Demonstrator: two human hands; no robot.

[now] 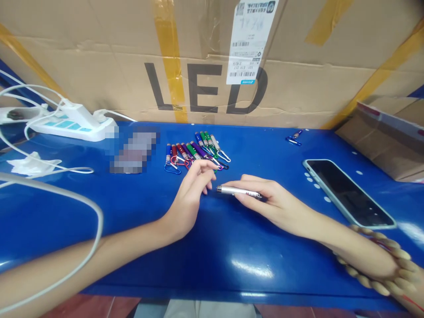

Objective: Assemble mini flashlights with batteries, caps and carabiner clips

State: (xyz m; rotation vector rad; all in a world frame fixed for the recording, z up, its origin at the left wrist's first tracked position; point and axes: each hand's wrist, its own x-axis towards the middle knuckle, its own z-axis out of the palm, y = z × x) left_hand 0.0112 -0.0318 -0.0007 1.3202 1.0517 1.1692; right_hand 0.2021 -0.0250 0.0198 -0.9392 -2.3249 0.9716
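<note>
Head view: right hand, just right of center, thumb and fingers clamped on a silver penlight, lying near level in the grip, bare end pointing left, other end partly hidden by the hand. Left hand, center, nothing seen in it; fingers half curled and slightly apart, tips just beside the penlight's end. Can't tell if they touch the clip behind them.

Just above the left hand: cluster of colored penlights with carabiner clips, blue, red, green, purple, one silvery. Lone blue penlight well apart, upper right. All on the blue desk.

Right of frame: phone, screen dark, pale case; beaded bracelet on the right wrist, lower right. Left of cluster: pixelated patch, contents unreadable. Upper left: white power strip with cables, crumpled tissue below it. Top: big cardboard box printed "LED", shipping label on it. Smaller carton, right edge.
</note>
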